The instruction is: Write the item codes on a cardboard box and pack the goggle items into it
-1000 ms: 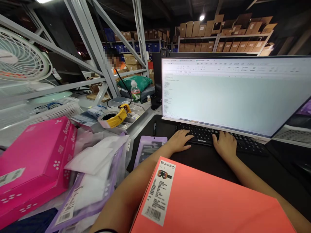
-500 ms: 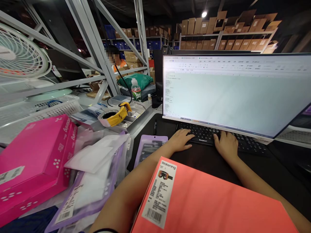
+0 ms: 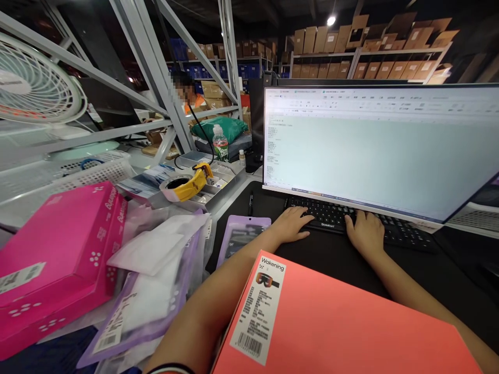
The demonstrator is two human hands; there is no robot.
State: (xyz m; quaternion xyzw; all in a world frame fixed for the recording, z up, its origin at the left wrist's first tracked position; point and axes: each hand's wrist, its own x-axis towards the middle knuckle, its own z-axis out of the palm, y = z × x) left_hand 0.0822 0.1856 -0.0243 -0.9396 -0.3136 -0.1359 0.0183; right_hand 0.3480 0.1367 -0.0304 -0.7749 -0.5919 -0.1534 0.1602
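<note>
My left hand (image 3: 291, 224) and my right hand (image 3: 365, 232) both rest on a black keyboard (image 3: 401, 231), fingers spread over the keys, holding nothing. Right behind the keyboard stands a wide monitor (image 3: 378, 148) with a pale spreadsheet on it. A coral box (image 3: 351, 327) with a white "Wakening" barcode label lies between my forearms at the bottom of the view. A purple flat pack (image 3: 240, 236) lies just left of my left wrist.
A pink box (image 3: 58, 254) and clear and purple bags (image 3: 152, 291) pile up at the left. Behind them are a yellow tape dispenser (image 3: 187, 184), a metal tray, a white basket, a fan (image 3: 35, 88) and a bottle (image 3: 220, 144). A person sits beyond the grey racking.
The view has shifted slightly, so everything sits a little further right and lower. Both hands stay on the keyboard with only small finger movement.
</note>
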